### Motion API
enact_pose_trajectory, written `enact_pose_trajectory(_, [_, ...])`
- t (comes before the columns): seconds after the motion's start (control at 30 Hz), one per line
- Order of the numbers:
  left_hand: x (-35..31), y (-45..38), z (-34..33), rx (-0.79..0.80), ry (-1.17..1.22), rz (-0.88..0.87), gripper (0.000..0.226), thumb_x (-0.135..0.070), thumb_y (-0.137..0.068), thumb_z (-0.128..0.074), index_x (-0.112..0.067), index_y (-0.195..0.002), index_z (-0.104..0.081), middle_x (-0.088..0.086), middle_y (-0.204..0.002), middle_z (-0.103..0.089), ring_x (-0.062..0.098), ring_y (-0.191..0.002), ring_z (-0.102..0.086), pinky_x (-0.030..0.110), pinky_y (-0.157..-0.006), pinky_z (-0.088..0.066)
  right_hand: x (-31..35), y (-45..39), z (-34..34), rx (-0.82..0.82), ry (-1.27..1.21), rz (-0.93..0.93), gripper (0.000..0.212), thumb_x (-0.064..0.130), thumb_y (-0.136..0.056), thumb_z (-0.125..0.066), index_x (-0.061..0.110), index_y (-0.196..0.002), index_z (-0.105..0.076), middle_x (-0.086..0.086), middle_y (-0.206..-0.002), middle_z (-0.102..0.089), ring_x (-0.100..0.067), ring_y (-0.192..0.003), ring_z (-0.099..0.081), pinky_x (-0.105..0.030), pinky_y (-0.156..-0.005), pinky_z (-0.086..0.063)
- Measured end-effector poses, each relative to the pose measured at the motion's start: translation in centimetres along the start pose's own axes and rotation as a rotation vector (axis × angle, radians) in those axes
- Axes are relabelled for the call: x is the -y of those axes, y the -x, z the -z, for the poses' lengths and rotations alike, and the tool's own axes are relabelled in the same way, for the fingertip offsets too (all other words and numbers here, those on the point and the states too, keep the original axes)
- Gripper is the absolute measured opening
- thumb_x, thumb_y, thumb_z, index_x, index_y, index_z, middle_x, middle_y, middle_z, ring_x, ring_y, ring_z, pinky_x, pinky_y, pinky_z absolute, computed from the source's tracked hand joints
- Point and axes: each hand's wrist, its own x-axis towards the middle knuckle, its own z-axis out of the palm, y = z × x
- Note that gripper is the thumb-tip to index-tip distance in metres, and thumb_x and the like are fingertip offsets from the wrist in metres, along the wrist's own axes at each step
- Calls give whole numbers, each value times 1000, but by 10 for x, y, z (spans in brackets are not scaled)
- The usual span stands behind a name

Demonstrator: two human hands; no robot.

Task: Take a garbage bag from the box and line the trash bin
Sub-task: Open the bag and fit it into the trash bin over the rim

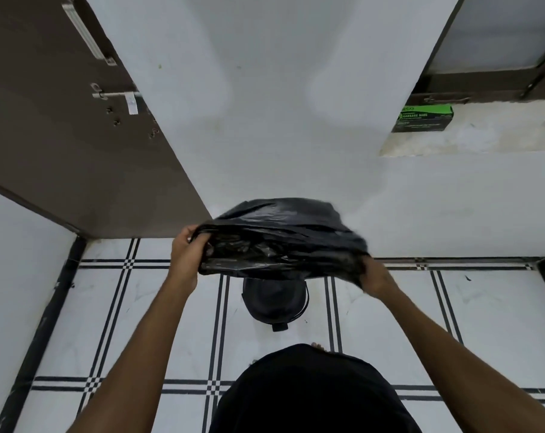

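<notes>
Both hands are holding a black garbage bag [283,235] up in the air, over the floor and in front of a white wall [265,89]. The left hand [187,257] is pinching the bag's left edge: fingers [202,242] are curling in over the rim w/ the thumb on the near side, plastic bunching between them. The right hand [375,276] is gripping the right edge lower down, fingers folding closed round a gathered bit of film (fingertips are hidden in the plastic, so can't tell exactly how they're lying). Between the two hands the mouth of the bag is gaping slightly toward the camera, showing crinkled inner folds; the rest is ballooning up and away behind the opening. The far edge is looking blurred.

Directly under the bag, the trash bin [276,303] is standing on the tiled floor [483,323], dark and round, its upper part covered from view by the bag; bag and bin aren't touching as far as can be seen. A small dark tab is sticking out at the bin's near side.

The box [424,118] is sitting well apart, upper right, on a pale ledge [483,135] below a window frame. It's black w/ a bright green band, and the words "GARBAGE BAGS" are readable on its side; "ECO" is showing on the green part, the rest of the print is too small to read.

A brown door [62,135] w/ a metal latch is standing open at left.
</notes>
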Motion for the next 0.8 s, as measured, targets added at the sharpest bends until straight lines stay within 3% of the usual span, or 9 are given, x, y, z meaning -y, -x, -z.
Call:
enact_pose_trajectory(0.1, [-4, -5, 5, -90, -73, -103, 21, -8, -89, -64, -25, -83, -54, -3, -78, -63, 15, -70, -58, 24, -58, -48, -46, -1, -8, 464, 358, -275, 41, 6, -100, -28, 6, -134, -50, -17, -85, -64, -25, -60, -64, -37, -65, -58])
enact_pose_trajectory(0.17, [5, -6, 9, -58, -451, -201, 17, -13, -83, -68, -25, -81, -55, -6, -78, -63, 16, -73, -59, 28, -67, -45, -59, 2, -13, 541, 404, -262, 41, 4, -99, -26, 16, -127, -54, -20, -93, -69, -24, -62, -66, -31, -56, -57])
enact_pose_trajectory(0.2, [11, -4, 9, -42, -685, -231, 16, -16, -80, -69, -24, -79, -55, -7, -77, -62, 17, -74, -58, 29, -68, -42, -59, 3, -14, 520, 421, -230, 39, 3, -98, -30, 17, -123, -58, -21, -101, -70, -26, -71, -67, -31, -61, -57])
enact_pose_trajectory(0.3, [31, 0, 8, -1, -995, -300, 16, -17, -74, -70, -24, -72, -56, -7, -75, -60, 23, -78, -61, 29, -64, -38, -46, -11, -12, 417, 445, -27, 41, -3, -88, -37, 11, -114, -65, -15, -111, -70, -30, -99, -67, -40, -85, -56])
enact_pose_trajectory(0.4, [21, -1, -4, -4, -773, -251, 12, -15, -79, -71, -23, -81, -63, -8, -74, -59, 19, -76, -60, 28, -65, -39, -11, -22, -8, 151, 272, 72, 37, 2, -81, -42, 12, -110, -63, -15, -117, -67, -30, -105, -63, -42, -92, -53])
enact_pose_trajectory(0.53, [-12, 9, -18, -144, -273, -499, 28, 0, -81, -69, -22, -90, -55, -3, -77, -54, 9, -68, -48, 23, -68, -43, 49, -15, 3, -404, -13, 208, 32, -8, -87, -43, -6, -116, -57, -22, -114, -64, -36, -105, -61, -31, -84, -44])
enact_pose_trajectory(0.63, [-4, 16, -10, -203, -502, -639, 25, -4, -83, -71, -19, -90, -52, -4, -76, -56, 14, -68, -51, 21, -57, -41, 56, -3, 6, -512, -90, 274, 35, -3, -90, -46, -1, -125, -53, -13, -110, -61, -28, -98, -58, -22, -78, -36])
enact_pose_trajectory(0.7, [32, 8, 10, -17, -970, -497, 20, -16, -84, -74, -14, -89, -55, 1, -79, -62, 25, -72, -61, 30, -55, -41, 28, -1, 1, -334, 27, 242, 28, 6, -92, -45, 8, -118, -54, -7, -104, -63, -26, -92, -62, -27, -71, -42])
enact_pose_trajectory(0.8, [91, 4, 52, 313, -1363, -38, 29, -29, -79, -78, -17, -95, -58, 6, -87, -68, 28, -81, -68, 27, -57, -44, -27, -1, -10, 158, 735, 94, 17, 0, -85, -54, 6, -100, -59, -17, -111, -70, -34, -101, -69, -34, -77, -52])
